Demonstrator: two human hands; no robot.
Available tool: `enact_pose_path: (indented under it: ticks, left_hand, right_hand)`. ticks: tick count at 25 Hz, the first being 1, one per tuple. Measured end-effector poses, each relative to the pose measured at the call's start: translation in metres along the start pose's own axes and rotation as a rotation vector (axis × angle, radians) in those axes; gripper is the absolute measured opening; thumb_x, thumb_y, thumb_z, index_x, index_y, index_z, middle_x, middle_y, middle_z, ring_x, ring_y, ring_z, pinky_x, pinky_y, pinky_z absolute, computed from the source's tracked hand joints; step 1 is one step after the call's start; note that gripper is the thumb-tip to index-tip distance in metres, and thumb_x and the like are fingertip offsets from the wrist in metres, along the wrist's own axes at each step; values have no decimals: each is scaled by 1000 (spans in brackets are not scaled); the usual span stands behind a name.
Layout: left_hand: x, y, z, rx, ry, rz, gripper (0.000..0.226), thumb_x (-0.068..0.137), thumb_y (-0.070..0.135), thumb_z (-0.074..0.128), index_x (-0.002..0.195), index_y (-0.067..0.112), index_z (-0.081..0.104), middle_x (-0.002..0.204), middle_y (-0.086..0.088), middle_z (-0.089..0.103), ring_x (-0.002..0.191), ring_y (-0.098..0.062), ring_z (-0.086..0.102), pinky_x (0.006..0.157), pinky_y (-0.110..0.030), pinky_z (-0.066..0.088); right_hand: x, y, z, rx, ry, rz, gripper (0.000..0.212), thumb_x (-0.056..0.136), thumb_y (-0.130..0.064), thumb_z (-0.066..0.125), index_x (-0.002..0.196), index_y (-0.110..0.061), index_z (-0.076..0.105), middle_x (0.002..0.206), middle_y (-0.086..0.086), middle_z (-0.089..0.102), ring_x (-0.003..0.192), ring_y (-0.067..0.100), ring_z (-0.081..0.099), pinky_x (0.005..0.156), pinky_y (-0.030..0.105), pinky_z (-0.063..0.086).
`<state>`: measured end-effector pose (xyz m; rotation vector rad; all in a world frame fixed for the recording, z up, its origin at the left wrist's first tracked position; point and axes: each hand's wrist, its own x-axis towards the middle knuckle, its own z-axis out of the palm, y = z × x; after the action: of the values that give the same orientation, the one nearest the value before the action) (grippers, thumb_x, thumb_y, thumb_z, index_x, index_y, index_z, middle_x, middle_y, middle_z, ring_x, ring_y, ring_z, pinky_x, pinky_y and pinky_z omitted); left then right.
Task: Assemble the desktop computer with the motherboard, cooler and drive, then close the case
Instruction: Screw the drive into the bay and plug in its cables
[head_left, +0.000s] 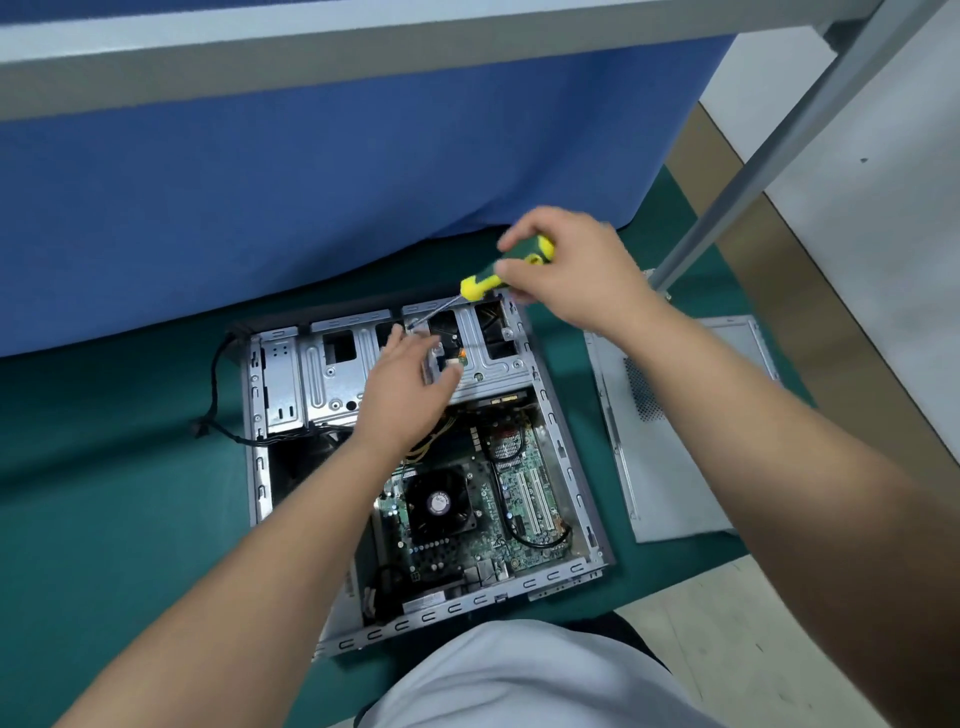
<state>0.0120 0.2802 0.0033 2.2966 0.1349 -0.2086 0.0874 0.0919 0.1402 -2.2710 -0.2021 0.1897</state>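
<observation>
Open case (558, 447) lies centre, drive cage (332, 374) at 12 o'clock. Right hand (566, 265) grips screwdriver (506, 270); left hand (410, 384), fingers relaxed, steadies the drive (441, 358). Risk: slanted shaft could slip off, dropping the screw onto the motherboard (519, 499).

Bright, even light falls from overhead and throws only soft, faint shadows beneath the forearms and inside the open computer case (571, 457). The wide-angle lens bends straight lines near the edges, so the grey metal rail (753, 171) leans and the forearms swell toward the bottom corners. The right hand (566, 265) and the screwdriver (498, 273) are slightly motion-blurred; the motherboard (498, 499) is sharp.
</observation>
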Motion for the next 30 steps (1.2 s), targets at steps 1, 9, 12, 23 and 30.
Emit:
enact_pose_path:
  ticks: [1, 9, 12, 23, 30]
  left_hand:
    - [-3, 12, 1, -215, 52, -55, 44, 98, 54, 53, 131, 27, 64, 139, 1, 64, 128, -14, 57, 106, -38, 47]
    - [35, 103, 41, -609, -93, -75, 22, 103, 25, 57, 89, 16, 73, 88, -3, 76, 83, -18, 70, 77, -32, 54]
    - [63, 115, 52, -272, -143, 146, 24, 102, 35, 58, 87, 20, 70, 85, -1, 68, 83, -20, 61, 80, -36, 48]
    - [135, 45, 50, 654, 72, 43, 49, 102, 58, 26, 127, 32, 58, 136, 9, 61, 128, -20, 53, 106, -42, 35]
    - [136, 40, 63, 687, 233, 107, 45, 100, 50, 37, 103, 18, 68, 131, 3, 67, 123, -26, 59, 94, -44, 38]
  right_hand:
    - [-12, 16, 4, 241, 27, 107, 14, 89, -17, 76, 99, -20, 66, 97, -2, 69, 74, 18, 76, 68, 27, 59]
    - [-66, 96, 42, 441, -215, 463, 42, 75, -21, 66, 111, -29, 47, 72, 0, 71, 61, 19, 69, 54, 31, 54]
    - [-37, 117, 31, 368, -98, 544, 9, 84, -26, 68, 91, -23, 62, 51, -1, 61, 46, 15, 60, 45, 27, 47]
    - [90, 271, -29, 185, 134, 723, 12, 94, -30, 64, 94, -19, 69, 85, 4, 75, 66, 15, 71, 63, 32, 56]
    - [140, 323, -7, 43, 217, 661, 20, 93, -33, 62, 108, -27, 75, 99, 8, 75, 91, 33, 71, 88, 44, 59]
